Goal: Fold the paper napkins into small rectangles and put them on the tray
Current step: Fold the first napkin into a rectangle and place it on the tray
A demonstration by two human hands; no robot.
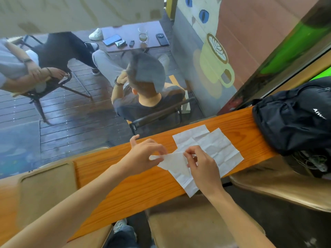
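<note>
Several white paper napkins lie unfolded and overlapping on the narrow orange wooden counter (pixel 136 183). One creased napkin (pixel 220 147) is spread flat to the right. A nearer napkin (pixel 174 162) is partly lifted, its top edge raised. My left hand (pixel 143 154) pinches that edge at its left end, and my right hand (pixel 200 165) pinches it at the right end. A tan wooden tray (pixel 44 187) with a raised rim sits on the counter at the left and holds nothing.
A black backpack (pixel 293 119) fills the right end of the counter, with tangled cables below it. Beyond the glass in front, people sit on chairs at a low table. Tan stool seats (pixel 193 228) stand beneath the counter's near edge.
</note>
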